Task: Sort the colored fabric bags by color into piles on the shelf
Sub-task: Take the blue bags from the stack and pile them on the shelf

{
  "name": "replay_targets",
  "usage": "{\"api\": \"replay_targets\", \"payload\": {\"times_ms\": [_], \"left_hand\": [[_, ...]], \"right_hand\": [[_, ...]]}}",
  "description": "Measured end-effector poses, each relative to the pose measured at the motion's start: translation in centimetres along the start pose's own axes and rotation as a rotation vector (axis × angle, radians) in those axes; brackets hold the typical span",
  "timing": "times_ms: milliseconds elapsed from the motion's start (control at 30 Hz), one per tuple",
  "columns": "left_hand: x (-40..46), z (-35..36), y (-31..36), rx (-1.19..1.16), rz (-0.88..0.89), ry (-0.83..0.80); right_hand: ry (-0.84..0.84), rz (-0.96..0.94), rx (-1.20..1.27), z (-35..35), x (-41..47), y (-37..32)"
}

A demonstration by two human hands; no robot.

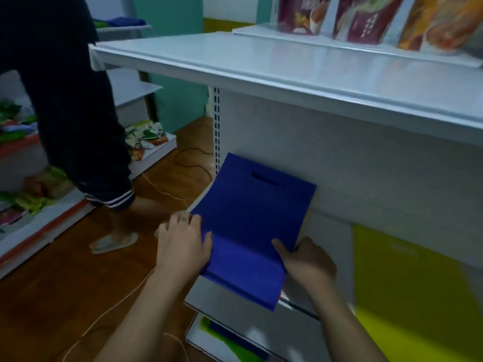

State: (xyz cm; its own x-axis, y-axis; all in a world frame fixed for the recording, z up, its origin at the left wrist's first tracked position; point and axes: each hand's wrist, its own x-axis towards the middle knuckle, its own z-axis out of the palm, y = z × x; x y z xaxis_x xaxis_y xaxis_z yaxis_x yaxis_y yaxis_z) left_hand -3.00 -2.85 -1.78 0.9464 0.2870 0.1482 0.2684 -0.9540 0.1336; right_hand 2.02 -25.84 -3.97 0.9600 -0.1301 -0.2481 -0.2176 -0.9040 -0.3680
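A blue fabric bag (251, 220) with a cut-out handle lies at the left end of a white shelf board (326, 231), its far end curling up against the back panel. My left hand (183, 246) grips its left edge, thumb on top. My right hand (305, 259) pinches its right edge near the front. A yellow-green fabric bag (407, 283) lies to the right on the same shelf. On the lowest shelf (209, 338), green and blue bags (224, 338) show beneath my arms.
A white shelf (261, 64) juts out above, with snack packets (366, 19) on a higher tier. Another person (78, 113) in dark trousers and slippers stands on the wooden floor at left. Cables (162, 192) trail across the floor. Low shelves of packets (23, 199) line the left side.
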Motion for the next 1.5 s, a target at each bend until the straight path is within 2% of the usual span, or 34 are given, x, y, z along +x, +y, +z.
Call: {"api": "replay_targets", "payload": {"times_ms": [133,300,500,567,667,733,833,967,1000,1167,1300,1400,1500], "left_hand": [[1.6,0.5,-0.8,0.019,0.027,-0.031],[3.2,0.8,-0.7,0.089,0.053,-0.086],[5.1,0.7,0.1,0.043,0.078,-0.151],[6.2,0.7,0.3,-0.045,0.052,-0.247],[8.2,0.9,0.5,-0.158,-0.015,-0.503],[9.1,1.4,0.5,-0.145,0.014,-0.551],[9.3,1.8,0.8,0.0,0.142,-0.486],[8.4,1.3,1.8,0.04,0.311,-0.333],[7.9,1.2,2.2,0.042,0.336,-0.272],[4.3,1.5,4.8,-0.105,0.545,0.18],[0.7,0.8,8.7,-0.1,0.53,0.098],[-2.4,0.7,12.4,-0.13,0.559,0.097],[-6.2,0.5,16.8,-0.185,0.605,0.085]], "right_hand": [[-0.008,0.031,0.174,0.0,0.1,0.5],[0.121,0.019,0.338,-0.1,-0.6,1.8],[0.04,-0.011,0.561,0.5,-0.7,2.4],[0.049,-0.007,0.577,0.5,-0.7,2.5],[0.081,-0.008,0.549,0.8,-0.8,2.4],[0.135,-0.012,0.447,1.1,-0.8,2.7],[0.25,-0.038,0.267,1.6,-0.7,3.7],[0.638,-0.192,-0.022,2.2,-1.5,5.5],[0.69,-0.196,-0.055,1.7,-1.9,6.0],[0.728,-0.103,-0.176,-1.4,-4.6,9.6],[0.683,-0.015,-0.15,-3.6,-7.3,13.7],[0.648,0.106,-0.149,-5.3,-10.1,18.1],[0.687,0.153,-0.136,-6.9,-13.5,22.9]]}}
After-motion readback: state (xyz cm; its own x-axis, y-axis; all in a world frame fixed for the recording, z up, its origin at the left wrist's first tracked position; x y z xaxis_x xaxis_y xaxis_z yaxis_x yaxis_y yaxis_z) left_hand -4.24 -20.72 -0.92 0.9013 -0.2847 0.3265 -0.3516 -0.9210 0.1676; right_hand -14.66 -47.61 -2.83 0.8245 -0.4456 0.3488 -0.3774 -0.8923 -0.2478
